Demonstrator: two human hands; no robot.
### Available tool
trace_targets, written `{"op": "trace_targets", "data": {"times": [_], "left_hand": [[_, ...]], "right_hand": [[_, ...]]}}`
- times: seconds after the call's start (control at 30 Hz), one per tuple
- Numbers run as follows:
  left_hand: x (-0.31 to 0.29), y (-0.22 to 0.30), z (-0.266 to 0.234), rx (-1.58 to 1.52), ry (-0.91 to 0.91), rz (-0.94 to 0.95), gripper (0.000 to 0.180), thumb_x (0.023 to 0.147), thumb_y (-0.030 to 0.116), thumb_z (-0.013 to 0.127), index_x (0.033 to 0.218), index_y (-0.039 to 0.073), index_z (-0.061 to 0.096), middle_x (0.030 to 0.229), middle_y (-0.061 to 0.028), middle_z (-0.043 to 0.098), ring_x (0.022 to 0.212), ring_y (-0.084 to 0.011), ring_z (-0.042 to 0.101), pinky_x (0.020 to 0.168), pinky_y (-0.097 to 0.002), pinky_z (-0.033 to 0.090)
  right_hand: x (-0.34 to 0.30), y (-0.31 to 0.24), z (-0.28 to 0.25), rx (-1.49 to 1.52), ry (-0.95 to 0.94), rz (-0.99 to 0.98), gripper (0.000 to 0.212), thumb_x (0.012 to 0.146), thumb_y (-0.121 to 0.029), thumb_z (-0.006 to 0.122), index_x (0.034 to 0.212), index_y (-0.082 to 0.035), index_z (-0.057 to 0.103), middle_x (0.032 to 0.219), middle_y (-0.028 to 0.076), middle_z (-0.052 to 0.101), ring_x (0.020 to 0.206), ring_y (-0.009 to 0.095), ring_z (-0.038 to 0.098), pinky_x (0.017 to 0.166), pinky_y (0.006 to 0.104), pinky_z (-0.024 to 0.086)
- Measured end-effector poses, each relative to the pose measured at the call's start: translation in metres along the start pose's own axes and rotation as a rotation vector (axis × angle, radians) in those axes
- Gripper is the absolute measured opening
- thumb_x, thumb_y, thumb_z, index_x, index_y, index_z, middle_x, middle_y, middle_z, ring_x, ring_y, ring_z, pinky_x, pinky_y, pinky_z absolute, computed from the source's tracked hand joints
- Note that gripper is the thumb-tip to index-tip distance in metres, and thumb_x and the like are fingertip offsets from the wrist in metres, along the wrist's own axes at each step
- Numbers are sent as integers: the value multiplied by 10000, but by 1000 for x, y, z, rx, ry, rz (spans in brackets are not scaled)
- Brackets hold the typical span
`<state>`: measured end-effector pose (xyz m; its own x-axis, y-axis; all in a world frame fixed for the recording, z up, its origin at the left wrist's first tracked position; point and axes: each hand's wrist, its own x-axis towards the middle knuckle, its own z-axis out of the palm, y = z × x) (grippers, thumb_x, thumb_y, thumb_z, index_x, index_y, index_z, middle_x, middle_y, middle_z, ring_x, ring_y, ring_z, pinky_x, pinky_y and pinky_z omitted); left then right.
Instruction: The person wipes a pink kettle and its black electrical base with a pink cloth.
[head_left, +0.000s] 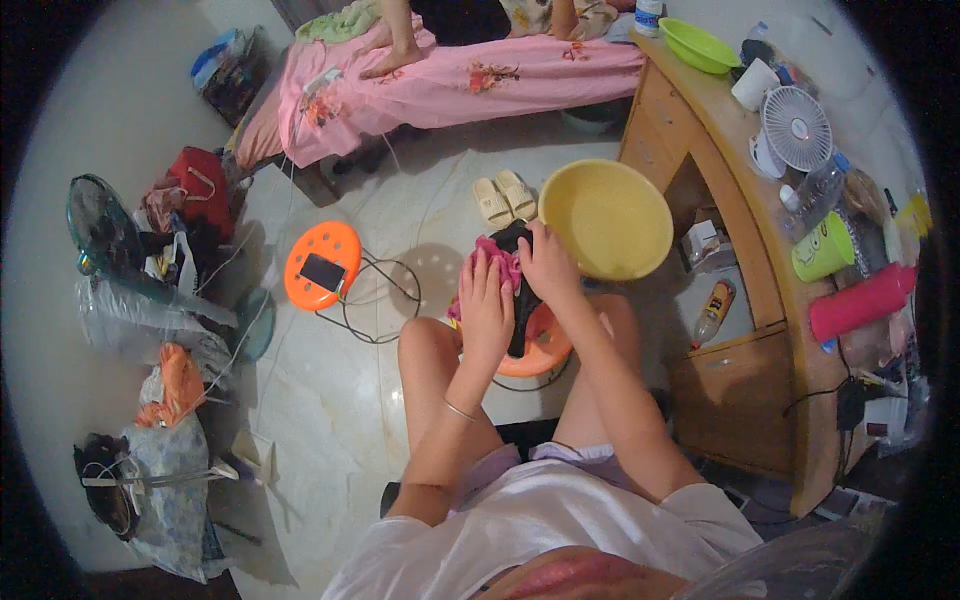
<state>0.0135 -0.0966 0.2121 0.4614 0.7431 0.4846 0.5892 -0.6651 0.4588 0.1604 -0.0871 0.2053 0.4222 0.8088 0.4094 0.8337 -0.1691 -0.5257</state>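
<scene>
A bundle of pink cloth point(491, 250) and black cloth point(524, 318) lies over an orange stool point(545, 350) between my knees. My left hand point(487, 297) is on the pink cloth, its fingers pressed together over the fabric. Close beside it, my right hand point(548, 265) grips the upper part of the black cloth with bent fingers. What the fingertips pinch is partly hidden in the folds. Just beyond my right hand stands a wide yellow basin point(606, 220) on the floor.
Cream slippers point(505, 198) lie left of the basin. Another orange stool point(310, 255) bears a phone point(323, 272). Right of me stands a wooden desk point(720, 250) with a white fan point(797, 127). A person's bare foot point(392, 62) rests on the pink bed point(450, 95).
</scene>
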Motion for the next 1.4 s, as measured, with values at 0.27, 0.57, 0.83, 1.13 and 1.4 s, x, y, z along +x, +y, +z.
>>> {"op": "trace_targets", "data": {"times": [0.27,0.57,0.83,1.13,1.4], "left_hand": [[72,-28,15,169,-129,205,395,968,240,450,1275,3,521,1345,-187,521,1277,-321,465,1061,-462,360],[55,-19,8,56,-99,27,426,959,267,473,1283,-8,498,1337,-225,512,1236,-375,486,1061,-458,363],[-13,14,-17,8,-143,157,493,919,214,541,1345,-22,463,1449,-200,407,1385,-318,337,1163,-468,203],[27,12,-7,51,-180,298,499,963,273,470,1342,-50,445,1397,-205,466,1367,-298,374,1138,-452,252],[82,14,9,-217,-325,199,539,982,260,396,1406,-64,330,1336,-263,502,1281,-326,472,1139,-457,248]], "right_hand": [[8,4,1,20,-32,1,286,916,-259,540,1109,-48,522,985,204,629,898,383,626,744,492,513],[-2,0,-11,77,-91,56,326,938,-268,525,1184,-59,481,1100,199,612,987,394,599,831,486,482],[0,5,2,73,2,6,271,932,-230,519,1124,-38,527,1034,202,641,947,389,618,811,487,490],[3,30,18,564,-20,74,356,997,-272,439,1214,-14,554,1124,194,643,1040,339,608,909,389,466],[12,34,-4,1353,-159,639,421,1014,-320,441,1286,-15,540,1206,86,595,1138,208,530,998,332,396]]}}
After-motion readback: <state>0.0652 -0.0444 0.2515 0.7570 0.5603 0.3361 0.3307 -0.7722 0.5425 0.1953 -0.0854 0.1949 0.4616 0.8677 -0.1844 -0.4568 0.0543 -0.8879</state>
